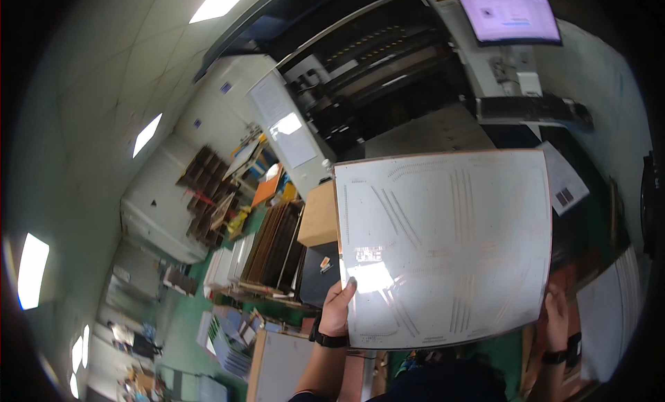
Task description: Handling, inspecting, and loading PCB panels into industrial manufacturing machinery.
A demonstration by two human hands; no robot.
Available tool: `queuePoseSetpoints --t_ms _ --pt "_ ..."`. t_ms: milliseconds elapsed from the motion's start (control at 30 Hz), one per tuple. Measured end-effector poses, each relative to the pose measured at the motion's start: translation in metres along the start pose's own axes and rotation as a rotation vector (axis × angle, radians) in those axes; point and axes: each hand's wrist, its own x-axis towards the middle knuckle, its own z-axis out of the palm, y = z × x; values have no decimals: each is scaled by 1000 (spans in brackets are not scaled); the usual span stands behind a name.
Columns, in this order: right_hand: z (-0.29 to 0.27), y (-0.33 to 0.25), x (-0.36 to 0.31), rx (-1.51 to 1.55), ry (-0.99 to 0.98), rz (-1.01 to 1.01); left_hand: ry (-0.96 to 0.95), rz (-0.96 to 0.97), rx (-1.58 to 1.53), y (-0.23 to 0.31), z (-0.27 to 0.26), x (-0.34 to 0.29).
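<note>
A large thin white sheet (443, 242) with fine line patterns and a copper-coloured edge is held up flat in front of me, glare on its lower left. My left hand (337, 306) grips its lower left edge, thumb on the face, a black wristband below. My right hand (556, 319) holds the lower right edge from behind, mostly hidden, with a black wristband too.
A big dark machine (388, 69) with a monitor (509, 14) and keyboard (530, 109) stands behind the sheet. Left are a brown box (318, 215), racks of brown panels (273, 246), stacked sheets (228, 263) and a green floor (183, 312). A person stands far left below.
</note>
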Motion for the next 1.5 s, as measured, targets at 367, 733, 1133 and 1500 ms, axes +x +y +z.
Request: queuePoseSetpoints --t_ms 367,733,1133,1500 --pt "30 -10 53 -85 216 26 332 105 662 -58 -54 29" --pt "145 -21 232 -558 218 -46 664 -145 854 -191 -210 70" --pt "281 69 459 -425 57 222 868 -335 1502 -197 -200 73" --pt "278 190 503 -1115 -144 15 854 -233 1604 -192 -208 78"
